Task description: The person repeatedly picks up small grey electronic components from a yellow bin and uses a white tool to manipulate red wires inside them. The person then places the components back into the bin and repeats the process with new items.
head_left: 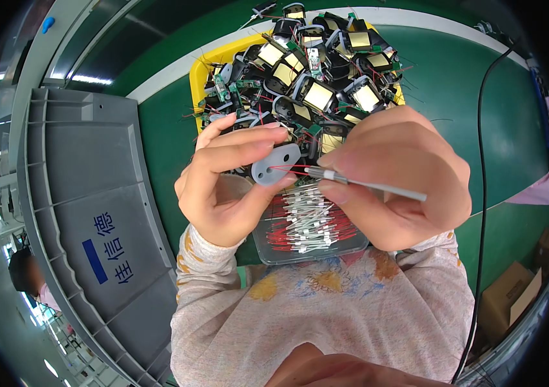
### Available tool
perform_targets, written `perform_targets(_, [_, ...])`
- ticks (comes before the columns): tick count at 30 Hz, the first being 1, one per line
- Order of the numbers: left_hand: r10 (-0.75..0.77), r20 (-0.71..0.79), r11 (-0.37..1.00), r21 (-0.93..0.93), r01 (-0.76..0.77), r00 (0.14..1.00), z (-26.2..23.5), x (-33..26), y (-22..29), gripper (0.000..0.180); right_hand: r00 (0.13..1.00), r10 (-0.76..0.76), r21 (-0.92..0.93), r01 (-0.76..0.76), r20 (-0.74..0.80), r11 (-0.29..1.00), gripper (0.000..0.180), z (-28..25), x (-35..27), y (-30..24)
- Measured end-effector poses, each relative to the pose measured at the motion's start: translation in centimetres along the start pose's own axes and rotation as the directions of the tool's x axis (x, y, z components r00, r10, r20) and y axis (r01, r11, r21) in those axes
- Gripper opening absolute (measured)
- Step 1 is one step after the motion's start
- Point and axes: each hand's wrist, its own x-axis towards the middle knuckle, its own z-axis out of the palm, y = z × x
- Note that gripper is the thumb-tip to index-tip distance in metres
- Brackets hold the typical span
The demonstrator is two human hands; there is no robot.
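Head view: pinching a grey cap (277, 160) in the left hand (219, 184), slanted lengthwise from lower left to upper right; gripping a thin pale stick (385, 188) in the right hand (403, 171), just right of the cap, with red wires (289, 168) between the 2 hands.

2 hands (410, 171), 1 yellow bin (228, 50), 1 clear tray (355, 245)
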Motion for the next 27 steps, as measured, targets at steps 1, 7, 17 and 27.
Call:
perform_targets(1, [0.002, -0.003, 1.000, 0.000, -0.002, 1.000, 0.03, -0.03, -0.07, 0.039, 1.000, -0.011, -0.020, 0.011, 0.006, 1.000, 0.032, -0.01, -0.09, -0.03])
perform_targets(7, [0.008, -0.018, 0.999, 0.034, -0.007, 1.000, -0.08, -0.06, -0.08, 0.039, 0.995, -0.054, -0.135, 0.066, 0.087, 0.989, 0.030, -0.37, -0.57, -0.25])
perform_targets(17, [0.037, -0.032, 0.996, 0.085, -0.035, 0.999, -0.02, -0.17, -0.26, 0.038, 0.998, -0.010, -0.144, 0.018, 0.055, 0.989, 0.027, -0.12, -0.78, -0.54])
perform_targets(27, [0.033, -0.042, 0.995, 0.100, -0.029, 0.999, -0.07, 0.01, -0.07, 0.038, 0.983, -0.160, -0.211, 0.176, 0.090, 0.962, 0.030, 0.20, -0.61, -0.17])
